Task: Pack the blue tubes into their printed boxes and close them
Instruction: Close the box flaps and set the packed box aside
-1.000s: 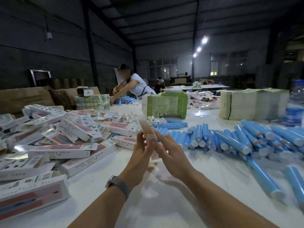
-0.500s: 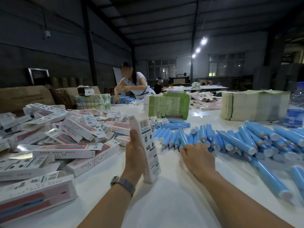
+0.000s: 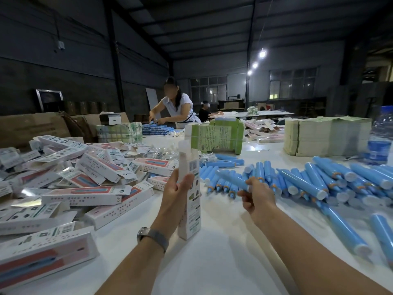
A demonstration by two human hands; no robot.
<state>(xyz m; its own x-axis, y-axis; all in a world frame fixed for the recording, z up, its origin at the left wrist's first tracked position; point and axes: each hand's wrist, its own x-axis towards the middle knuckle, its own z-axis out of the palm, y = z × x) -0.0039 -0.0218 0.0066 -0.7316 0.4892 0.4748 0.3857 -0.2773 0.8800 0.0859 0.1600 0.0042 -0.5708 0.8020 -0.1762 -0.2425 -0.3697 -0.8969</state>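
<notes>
Cardboard first: upright box (image 3: pixel 190 194), bottom end on table (image 3: pixel 212 262), top flaps open and standing up at 12 o'clock, gripped round its middle by left hand (image 3: pixel 176 194), fingers and thumb curled onto its sides. Just at 3 o'clock of that, right hand (image 3: pixel 256 199) pinching one blue tube (image 3: pixel 231 179) by its capped end, tube lifted off the spread and aimed toward 10 o'clock, at the box. Loose tubes (image 3: pixel 308 182) lying in a wide spread from 1 to 4 o'clock; printed boxes heaped in a pile (image 3: pixel 85 182) from 8 to 11 o'clock (whether all of them are filled cannot be told from here). Step in hand, by the look of it: fetching a tube to load, box opened and waiting, tube not yet inside. Next move likely calls for swinging the tube up over the open mouth, lining its long axis with the box, sliding it down without catching a flap, then tucking the flaps shut while the left keeps the carton from buckling.
</notes>
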